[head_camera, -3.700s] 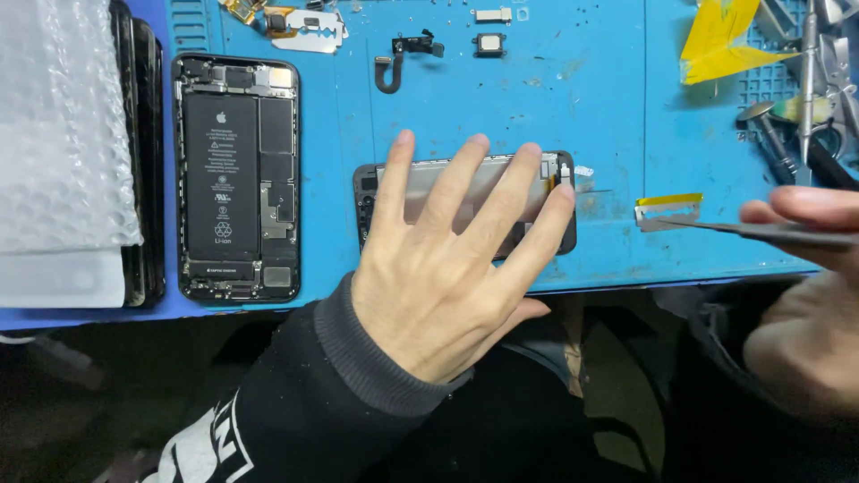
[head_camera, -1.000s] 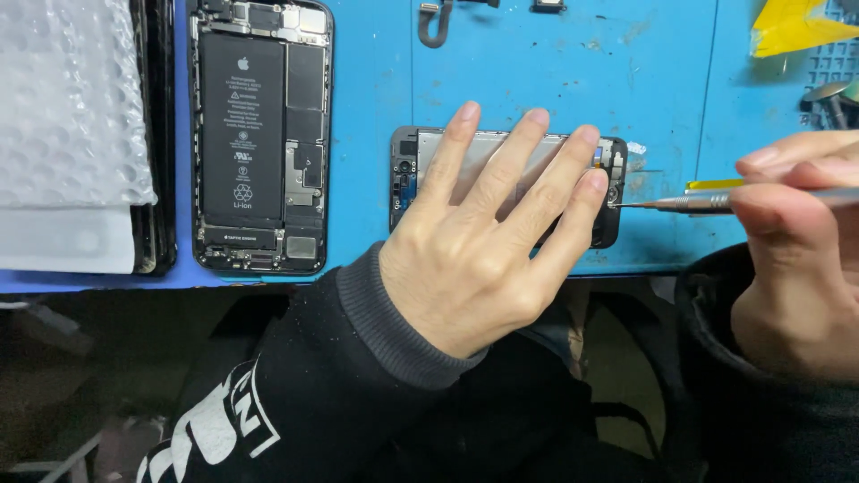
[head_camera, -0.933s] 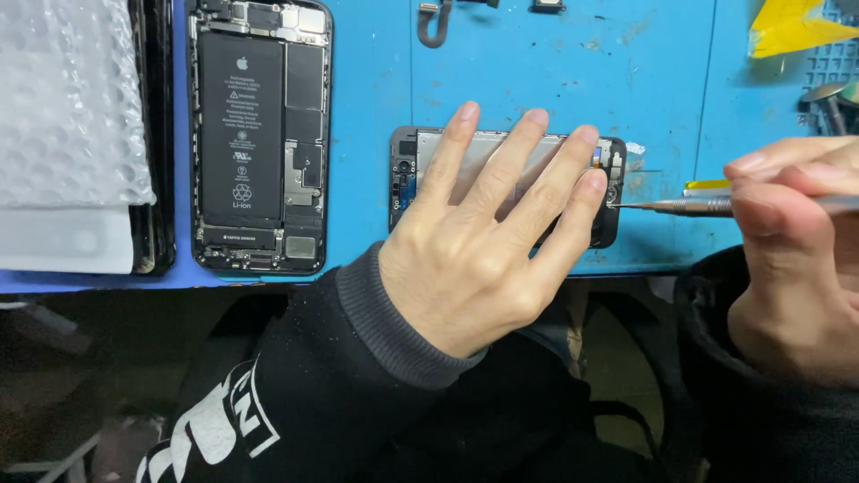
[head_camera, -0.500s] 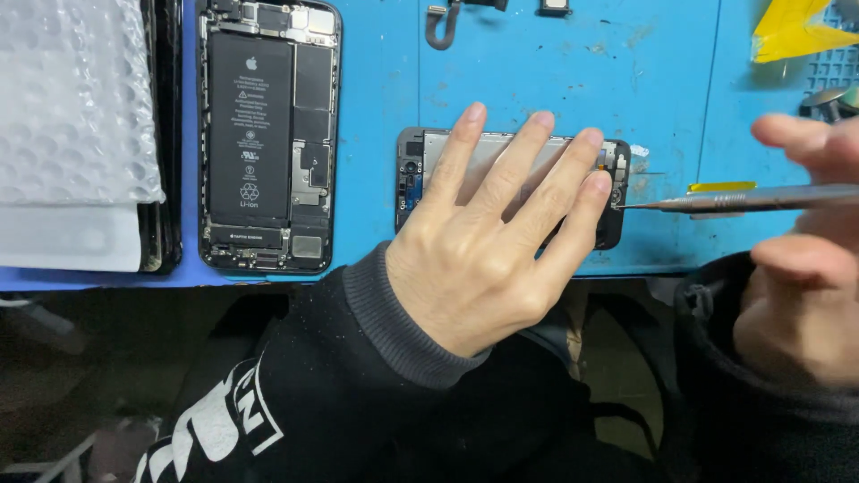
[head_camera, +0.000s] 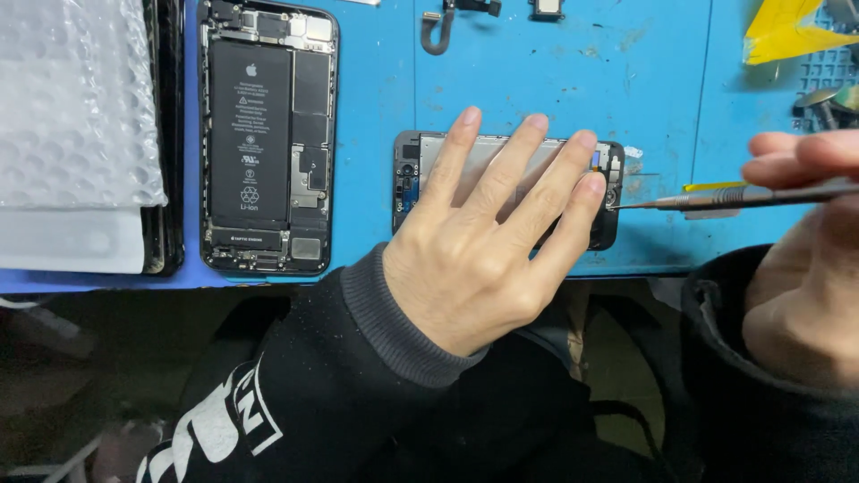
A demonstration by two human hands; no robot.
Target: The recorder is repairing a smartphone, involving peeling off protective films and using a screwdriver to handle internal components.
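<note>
- Grey metal-backed screen panel [head_camera: 501, 161] lies face down near the front edge of the blue tabletop [head_camera: 555, 63], pinned flat by the left hand [head_camera: 483, 241], fingers spread wide across it.
- Right hand [head_camera: 801, 268] pinches a slim screwdriver [head_camera: 743, 195], tip at the panel's right end.
- Risk: a slipped tip could gouge the small parts there or jab the nearby fingertip [head_camera: 592, 183].
- Opened phone body [head_camera: 267, 134] lies well to the left; bubble wrap [head_camera: 76, 107], yellow pick [head_camera: 787, 36] stand clear.

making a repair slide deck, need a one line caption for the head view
Left hand pins a phone screen assembly flat on the blue mat while the right hand brings a screwdriver tip to its edge.
</note>
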